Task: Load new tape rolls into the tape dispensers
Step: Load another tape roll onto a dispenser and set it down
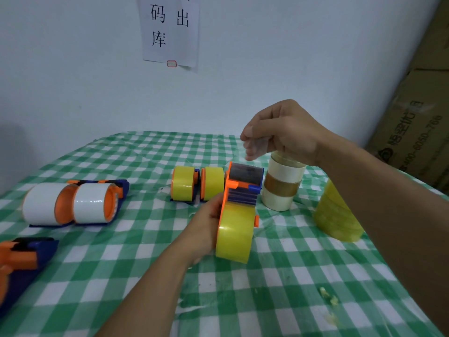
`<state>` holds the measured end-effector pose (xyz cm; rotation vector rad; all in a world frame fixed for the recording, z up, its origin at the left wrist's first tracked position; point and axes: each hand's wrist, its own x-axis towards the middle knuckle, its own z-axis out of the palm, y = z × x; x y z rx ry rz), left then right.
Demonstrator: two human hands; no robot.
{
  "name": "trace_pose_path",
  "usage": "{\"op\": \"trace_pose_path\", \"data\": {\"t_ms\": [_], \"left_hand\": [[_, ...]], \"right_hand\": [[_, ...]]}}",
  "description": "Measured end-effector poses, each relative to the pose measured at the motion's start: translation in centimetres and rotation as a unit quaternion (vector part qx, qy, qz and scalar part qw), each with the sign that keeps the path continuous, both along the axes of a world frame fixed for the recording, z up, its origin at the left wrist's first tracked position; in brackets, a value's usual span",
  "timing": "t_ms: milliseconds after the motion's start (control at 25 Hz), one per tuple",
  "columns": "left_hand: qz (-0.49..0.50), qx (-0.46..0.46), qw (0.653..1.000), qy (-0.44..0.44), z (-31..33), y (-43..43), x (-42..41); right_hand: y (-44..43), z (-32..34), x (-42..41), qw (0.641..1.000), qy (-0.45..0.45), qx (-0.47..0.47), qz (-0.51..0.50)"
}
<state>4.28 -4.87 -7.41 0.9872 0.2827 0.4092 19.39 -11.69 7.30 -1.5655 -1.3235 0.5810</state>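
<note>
Left hand (206, 227) fingers (215, 206) curled round orange dispenser (240, 190), just left of stack of rolls (281, 186) on bench (145, 239). Yellow tape roll (234, 237) sits in dispenser. Right hand (284, 130) above stack, fingers pinching clear tape strip (257, 145) (see-through, hard to spot). Two more loaded dispensers (185, 183) further left of stack.

Checked tablecloth (267, 288) under tape dispensers (70, 203), stacked rolls (281, 186)

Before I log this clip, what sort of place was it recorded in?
Likely a warehouse packing or shipping station: cardboard cartons stacked at the right, a paper sign with Chinese characters on the wall, and several tape dispensers with spare tape rolls on a checked tablecloth.
</note>
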Motion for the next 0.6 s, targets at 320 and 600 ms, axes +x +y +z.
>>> {"op": "trace_pose_path", "data": {"t_ms": [320, 600], "left_hand": [[-0.002, -0.022, 1.0, 0.0, -0.62, 0.61, 0.4], [0.033, 0.048, 0.998, -0.008, -1.01, 0.7, 0.3]], "right_hand": [[0.19, -0.08, 0.06, 0.999, -0.034, 0.011, -0.013], [0.46, -0.96, 0.79, 0.995, -0.058, -0.075, -0.029]]}}
